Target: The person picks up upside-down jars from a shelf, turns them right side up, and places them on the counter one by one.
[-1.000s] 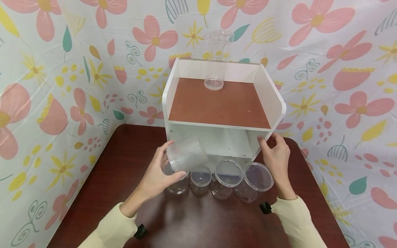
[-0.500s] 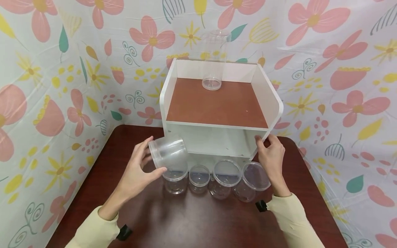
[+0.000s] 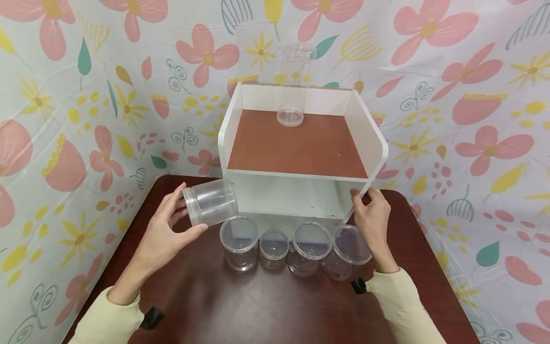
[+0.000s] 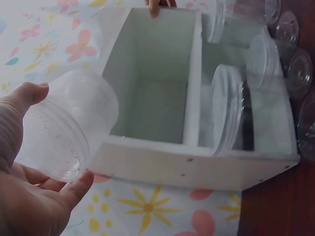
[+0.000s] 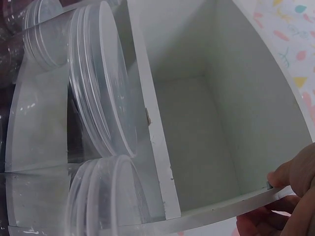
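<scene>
My left hand (image 3: 156,239) holds a clear plastic jar (image 3: 213,203) tipped on its side, left of the white shelf unit (image 3: 365,129). Thumb and fingers lie around the jar's wider rim end, as the left wrist view shows on the jar (image 4: 91,105). My right hand (image 3: 373,217) pinches the front edge of the unit's right side panel. In the right wrist view, the thumb of that hand (image 5: 290,196) lies on the inner face, with fingers outside. Before the unit stand clear lidded jars in a row, including a left one (image 3: 239,246) and a smaller one (image 3: 273,248).
A tall clear cylinder (image 3: 292,91) stands on the unit's brown top (image 3: 296,150). Below it is an open white compartment (image 3: 292,196). The unit stands on a dark red-brown table (image 3: 266,310), with a flowered cloth (image 3: 142,86) behind and at the sides.
My left hand has moved left with the jar, from in front of the shelf unit to beside it, and the jar lies more level. My right hand keeps its grip on the side panel.
</scene>
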Tool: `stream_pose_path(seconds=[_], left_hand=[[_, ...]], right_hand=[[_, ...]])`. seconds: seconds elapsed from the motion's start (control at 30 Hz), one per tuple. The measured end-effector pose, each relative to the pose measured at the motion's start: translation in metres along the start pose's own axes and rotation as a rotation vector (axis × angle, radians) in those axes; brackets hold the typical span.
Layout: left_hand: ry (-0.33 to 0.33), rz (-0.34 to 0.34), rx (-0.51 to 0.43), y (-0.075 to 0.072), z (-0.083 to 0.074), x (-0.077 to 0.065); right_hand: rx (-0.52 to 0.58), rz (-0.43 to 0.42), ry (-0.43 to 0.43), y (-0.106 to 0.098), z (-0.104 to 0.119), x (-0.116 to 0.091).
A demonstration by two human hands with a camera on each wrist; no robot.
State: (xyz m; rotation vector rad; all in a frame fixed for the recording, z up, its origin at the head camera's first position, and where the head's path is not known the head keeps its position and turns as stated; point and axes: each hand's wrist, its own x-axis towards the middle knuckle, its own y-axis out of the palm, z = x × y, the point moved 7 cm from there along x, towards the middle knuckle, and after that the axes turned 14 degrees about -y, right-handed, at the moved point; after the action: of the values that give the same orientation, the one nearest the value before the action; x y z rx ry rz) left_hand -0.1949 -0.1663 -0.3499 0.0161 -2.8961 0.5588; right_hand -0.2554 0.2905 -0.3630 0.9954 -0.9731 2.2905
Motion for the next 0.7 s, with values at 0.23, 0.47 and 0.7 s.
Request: stream_pose_path(seconds=[0.23,0.47,0.7], left_hand=[[-0.072,0.007,0.199,-0.024,-0.005,0.0],[-0.117,-0.003,0.322,-0.039,-0.004,0.001],[-0.144,0.021,0.394,-0.042,0.0,0.004]], right_hand=[[0.007,-0.003,-0.019,0.001,0.0,-0.001],[0.0,-0.003,-0.011,0.001,-0.001,-0.001],[-0.005,-0.004,-0.017,0.0,0.0,-0.001]])
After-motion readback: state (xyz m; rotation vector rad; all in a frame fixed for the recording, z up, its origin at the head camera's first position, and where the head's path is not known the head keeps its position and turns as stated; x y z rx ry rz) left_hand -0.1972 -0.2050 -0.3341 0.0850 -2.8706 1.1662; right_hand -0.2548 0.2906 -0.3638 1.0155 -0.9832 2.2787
